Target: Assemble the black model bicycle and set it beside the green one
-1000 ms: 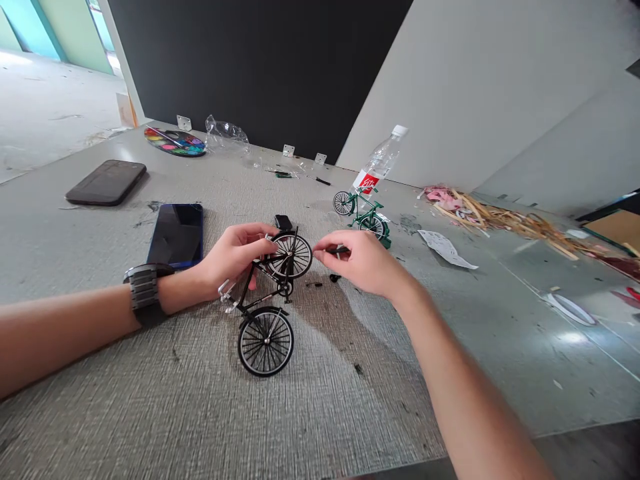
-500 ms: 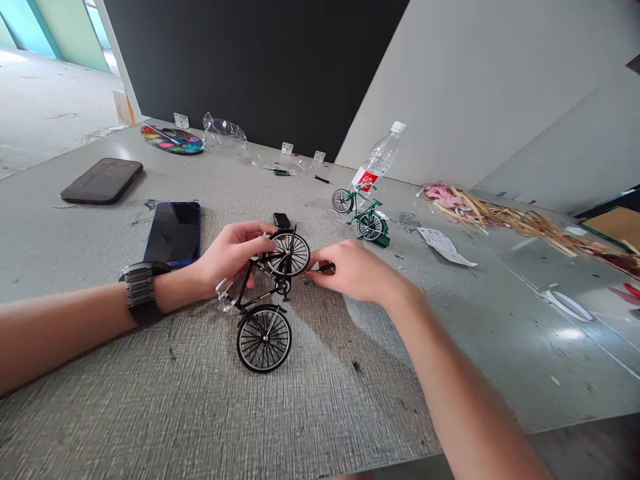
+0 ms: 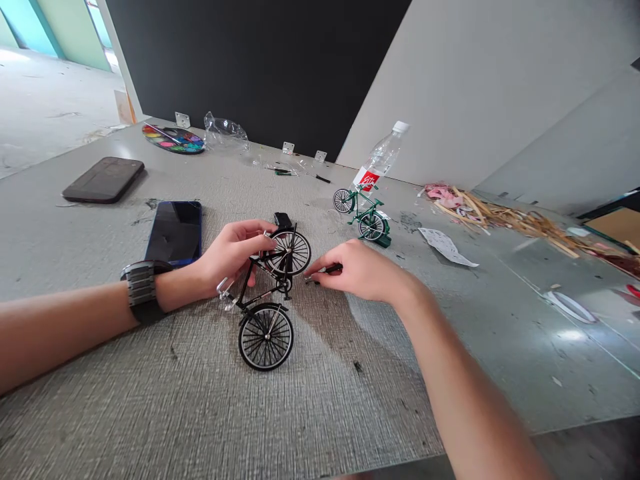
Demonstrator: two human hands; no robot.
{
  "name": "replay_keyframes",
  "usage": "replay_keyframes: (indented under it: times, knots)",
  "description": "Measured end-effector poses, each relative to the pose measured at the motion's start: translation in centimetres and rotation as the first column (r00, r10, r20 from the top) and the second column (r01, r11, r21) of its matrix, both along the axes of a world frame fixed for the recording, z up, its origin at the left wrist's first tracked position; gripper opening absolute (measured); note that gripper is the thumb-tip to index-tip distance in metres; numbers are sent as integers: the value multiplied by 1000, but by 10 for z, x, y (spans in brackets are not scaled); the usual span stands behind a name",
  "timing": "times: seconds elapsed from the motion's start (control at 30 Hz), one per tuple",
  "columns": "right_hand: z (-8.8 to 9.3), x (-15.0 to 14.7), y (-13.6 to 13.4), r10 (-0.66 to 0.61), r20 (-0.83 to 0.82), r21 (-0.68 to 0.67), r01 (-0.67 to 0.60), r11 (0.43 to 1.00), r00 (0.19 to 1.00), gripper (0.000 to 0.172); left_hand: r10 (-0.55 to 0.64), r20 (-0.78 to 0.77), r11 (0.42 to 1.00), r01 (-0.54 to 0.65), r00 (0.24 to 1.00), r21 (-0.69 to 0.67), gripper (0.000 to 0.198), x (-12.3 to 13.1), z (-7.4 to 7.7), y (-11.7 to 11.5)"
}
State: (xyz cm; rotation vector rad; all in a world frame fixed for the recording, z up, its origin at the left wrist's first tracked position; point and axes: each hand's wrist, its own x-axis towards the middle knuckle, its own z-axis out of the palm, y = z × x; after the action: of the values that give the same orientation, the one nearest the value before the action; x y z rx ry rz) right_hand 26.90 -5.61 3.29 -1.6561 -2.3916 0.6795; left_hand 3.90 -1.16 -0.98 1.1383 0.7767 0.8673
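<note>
My left hand (image 3: 227, 257), with a dark watch on its wrist, grips a black model bicycle (image 3: 267, 293) by its rear wheel. The little bicycle is tilted over, with its front wheel toward me and its silver handlebars to the left. A small screwdriver (image 3: 334, 269) with a black handle is pinched in my right hand (image 3: 357, 270), just right of the rear wheel and apart from it. The screwdriver's tip is too small to make out clearly. A small black piece (image 3: 283, 220) lies behind the rear wheel, partly hidden by it.
Behind my right hand stand a green model bicycle (image 3: 363, 213) and a plastic bottle (image 3: 383, 157). Two phones, a blue-edged one (image 3: 175, 230) and a dark one (image 3: 105, 180), lie left. A paper sheet (image 3: 447, 247), wood strips (image 3: 515, 223) and a paint palette (image 3: 175, 141) lie farther off.
My right hand with the screwdriver has shifted slightly right, away from the rear wheel. My left hand still holds the bicycle in nearly the same place.
</note>
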Motion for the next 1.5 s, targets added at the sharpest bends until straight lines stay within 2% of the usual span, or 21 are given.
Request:
replay_keyframes:
  times: [0.37,1.2,1.5]
  knots:
    - [-1,-7,-1,3,16,29,-3,1000,1000,22,-10,-34,1000,11,999,15,24,0,0,-1]
    - [10,-12,-9,6,178,53,-16,998,984,28,-18,-40,999,20,999,42,24,0,-2,0]
    - [10,-12,-9,16,179,72,-29,997,984,29,-15,-52,999,18,999,48,25,0,-1,0]
